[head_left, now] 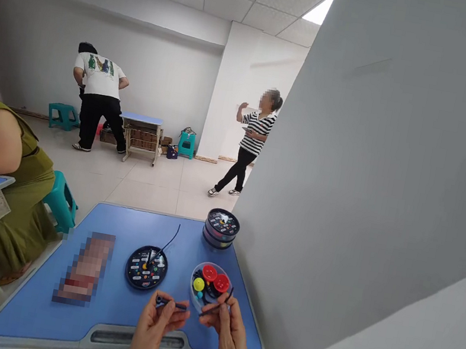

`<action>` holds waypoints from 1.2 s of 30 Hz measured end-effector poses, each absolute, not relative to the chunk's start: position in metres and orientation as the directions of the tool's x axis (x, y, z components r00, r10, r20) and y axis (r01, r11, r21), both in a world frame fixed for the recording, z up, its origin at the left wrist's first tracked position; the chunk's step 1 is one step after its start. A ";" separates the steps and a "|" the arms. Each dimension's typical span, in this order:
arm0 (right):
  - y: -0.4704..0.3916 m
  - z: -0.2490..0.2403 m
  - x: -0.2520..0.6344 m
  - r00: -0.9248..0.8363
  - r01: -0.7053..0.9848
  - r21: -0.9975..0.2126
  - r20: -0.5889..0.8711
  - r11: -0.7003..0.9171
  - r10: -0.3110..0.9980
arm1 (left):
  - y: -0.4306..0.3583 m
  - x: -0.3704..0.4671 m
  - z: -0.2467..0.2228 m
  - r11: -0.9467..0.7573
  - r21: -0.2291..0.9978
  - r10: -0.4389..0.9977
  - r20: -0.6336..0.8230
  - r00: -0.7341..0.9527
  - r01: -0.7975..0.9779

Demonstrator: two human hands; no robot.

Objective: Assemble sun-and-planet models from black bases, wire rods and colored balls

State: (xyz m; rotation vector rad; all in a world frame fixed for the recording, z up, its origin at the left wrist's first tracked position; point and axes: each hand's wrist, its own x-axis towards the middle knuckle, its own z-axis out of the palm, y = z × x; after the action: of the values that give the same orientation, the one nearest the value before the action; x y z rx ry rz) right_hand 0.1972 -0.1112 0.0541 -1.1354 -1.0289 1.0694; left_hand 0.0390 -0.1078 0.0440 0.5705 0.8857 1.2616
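Above the near edge of the blue desk (108, 321), my left hand (154, 329) pinches a short black rod (179, 306) with a small ring at its left end. To its right, my right hand (232, 331) grips a thinner, slightly bent black rod (209, 311). Just beyond the right hand is a clear plastic bowl (192, 286) with two red cups (221, 282), a yellow ball (198, 284), a small blue ball and black parts. A black round base (145, 279) printed with coloured dots and labels lies left of it; a thin curved arm (170, 240) rises from its middle.
Stacked round black-rimmed containers (219, 238) stand at the desk's far right corner. A pixelated flat item (85, 269) lies at left. A grey wall (369, 192) borders the right side. A seated person (4, 140) is at left; two people stand farther back.
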 end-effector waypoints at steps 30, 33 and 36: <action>-0.152 0.056 0.167 0.182 0.212 -0.949 0.273 0.233 0.945 | -0.151 0.032 0.057 0.050 0.856 0.966 -0.171 -0.192 -0.514; -0.150 0.058 0.168 0.155 0.199 -0.949 0.276 0.244 0.949 | -0.154 0.030 0.059 0.044 0.866 0.978 -0.139 -0.156 -0.498; -0.150 0.058 0.169 0.175 0.158 -0.965 0.237 0.211 0.956 | -0.157 0.027 0.059 0.056 0.891 0.985 -0.122 -0.118 -0.451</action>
State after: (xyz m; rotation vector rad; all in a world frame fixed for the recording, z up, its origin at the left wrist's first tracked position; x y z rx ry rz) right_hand 0.1686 -0.1500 0.0581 -1.2218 -1.2622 0.8323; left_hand 0.0271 -0.1571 0.0595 0.7256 1.0001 1.4280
